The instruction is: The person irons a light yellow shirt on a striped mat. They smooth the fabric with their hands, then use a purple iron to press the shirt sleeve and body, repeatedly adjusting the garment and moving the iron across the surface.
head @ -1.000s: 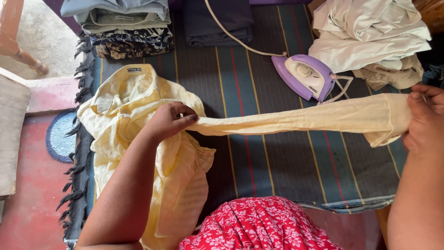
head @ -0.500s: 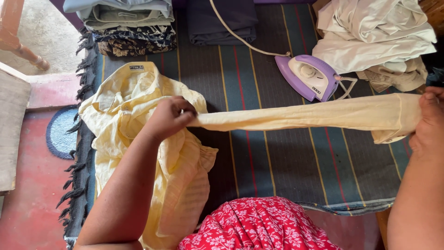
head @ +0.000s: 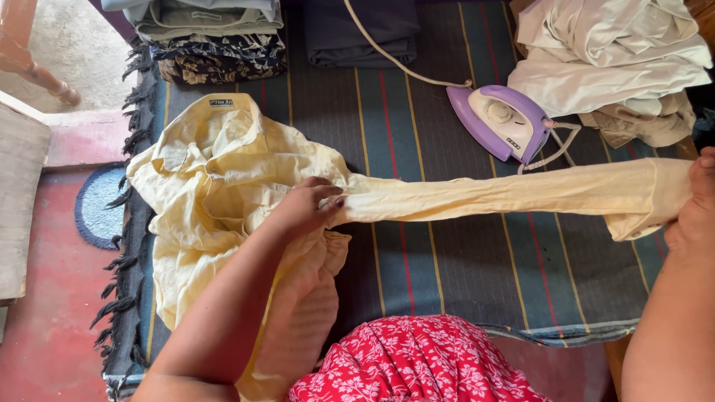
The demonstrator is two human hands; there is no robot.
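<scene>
The grip of the left hand (head: pixel 305 208) is closed: the fingers pinch the pale yellow shirt (head: pixel 216 186) where its sleeve (head: pixel 506 195) joins the body, and press it down on the tabletop (head: pixel 462 275). The right hand (head: pixel 693 205) is at the right edge of the view and holds the cuff end of the same sleeve; its fingers seem wrapped around the cloth, but the hand is partly cut off, so I cannot tell exactly how the grip is closed. Between the two hands the sleeve is pulled straight and tight, from left to right over the striped blanket that covers the tabletop.

The body of the shirt lies crumpled on the left side, with the collar pointing far and one part hanging over the near edge. To my judgement the work is at an early point: the sleeve is stretched flat, but the shirt is still full of wrinkles.

The purple iron (head: pixel 503 123) rests on the blanket just beyond the sleeve, not touching it, with its cord going far. Behind it, on the far side, there is a stack of folded clothes (head: pixel 208 33) on the left, a dark folded cloth (head: pixel 365 30) in the middle, and a loose heap of cream clothes (head: pixel 603 59) on the right. There is no basket or other container in view.
</scene>
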